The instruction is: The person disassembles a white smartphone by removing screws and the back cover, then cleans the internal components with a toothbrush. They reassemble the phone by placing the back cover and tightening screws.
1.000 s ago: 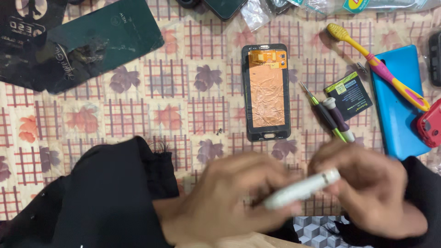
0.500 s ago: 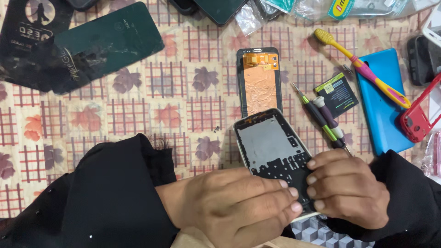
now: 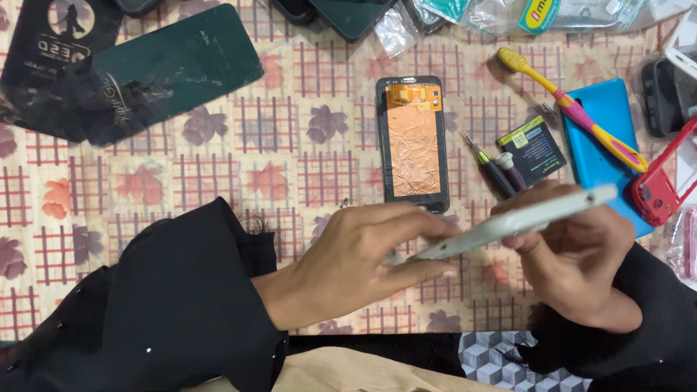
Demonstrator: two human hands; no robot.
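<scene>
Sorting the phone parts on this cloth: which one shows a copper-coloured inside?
The black-framed screen panel lying flat mid-table, copper foil facing up. The dark green back cover and the blue cover show plain surfaces.

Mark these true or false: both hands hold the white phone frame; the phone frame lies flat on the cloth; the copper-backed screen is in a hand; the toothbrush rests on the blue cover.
1. Both hands hold the white phone frame. True: left hand and right hand grip it.
2. The phone frame lies flat on the cloth. False: it is held edge-on above it.
3. The copper-backed screen is in a hand. False: it lies on the cloth.
4. The toothbrush rests on the blue cover. True.
</scene>
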